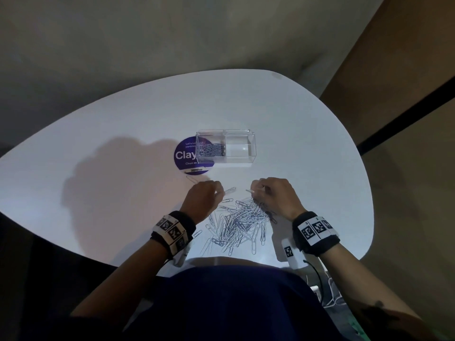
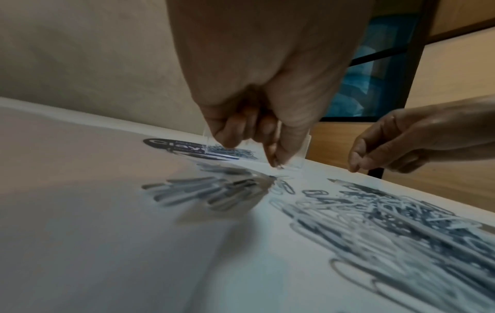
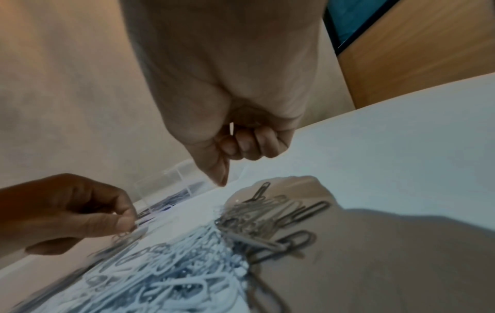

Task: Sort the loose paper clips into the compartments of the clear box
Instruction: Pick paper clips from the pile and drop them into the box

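Nearest me, the pile of loose paper clips [image 1: 237,223] sprawls on the white table [image 1: 103,134], between my two wrists. Risk as I judge it: clips in the heap interlock, so lifting one may drag a chain along and scatter them toward the near edge. Thin wire also slips from a fingertip pinch, so a drop on the way to the box seems likely. Mixing kinds is another risk. The clear box [image 1: 226,149] sits well beyond the hands, its left compartment holding clips, its right one looking empty, and part of it rests over a purple round sticker [image 1: 183,157].

Left hand [image 1: 203,199]: narrow grip, fingertips pinching one silver clip [image 1: 229,190] just above the table. Right hand [image 1: 272,196]: fingers curled tight, pinching a clip [image 1: 250,191] at the far edge of the pile. One stray clip [image 1: 191,179] lies near the sticker.
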Demonstrator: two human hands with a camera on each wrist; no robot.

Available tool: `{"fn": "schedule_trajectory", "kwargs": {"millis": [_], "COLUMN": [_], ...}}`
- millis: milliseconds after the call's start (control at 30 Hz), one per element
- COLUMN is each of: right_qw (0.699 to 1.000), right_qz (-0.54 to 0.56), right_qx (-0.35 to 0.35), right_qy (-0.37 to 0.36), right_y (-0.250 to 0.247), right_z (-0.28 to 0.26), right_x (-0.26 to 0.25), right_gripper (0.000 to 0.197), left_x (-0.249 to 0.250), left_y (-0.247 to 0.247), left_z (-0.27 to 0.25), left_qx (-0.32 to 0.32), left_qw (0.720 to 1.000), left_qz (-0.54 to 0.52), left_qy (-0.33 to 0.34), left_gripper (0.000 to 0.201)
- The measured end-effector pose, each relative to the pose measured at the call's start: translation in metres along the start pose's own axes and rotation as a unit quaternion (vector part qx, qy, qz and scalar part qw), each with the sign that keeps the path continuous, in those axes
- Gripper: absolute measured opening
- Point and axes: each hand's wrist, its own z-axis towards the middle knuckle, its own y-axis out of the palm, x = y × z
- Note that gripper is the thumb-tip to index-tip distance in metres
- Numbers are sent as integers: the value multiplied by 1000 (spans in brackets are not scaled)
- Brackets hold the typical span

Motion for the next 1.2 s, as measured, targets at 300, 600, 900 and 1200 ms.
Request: {"fn": "schedule_trajectory", "kwargs": {"millis": [300,600,900,1200], "right_qw": [1000,996,953,871], "right_qz": [-7,-56,297,448], "right_qx": [10,-46,-17,-44], "right_qy": [-21,-50,56,197], "right_y": [7,31,10,-7], "right_z": [-9,-4,-1,-4], "right_x": [2,-17,-4,6], "right_gripper": [4,19,20,20], "left_x": [-5,7,2,6], "left_y": [-6,5,5,10], "left_z": [-7,-8,-9,1], "left_qx": [4,-43,-35,-132], "left_qw": [1000,998,998,991], "left_qz": [3,22,-10,1], "left_qy": [14,48,44,-35], "left_gripper": [10,11,20,18]}}
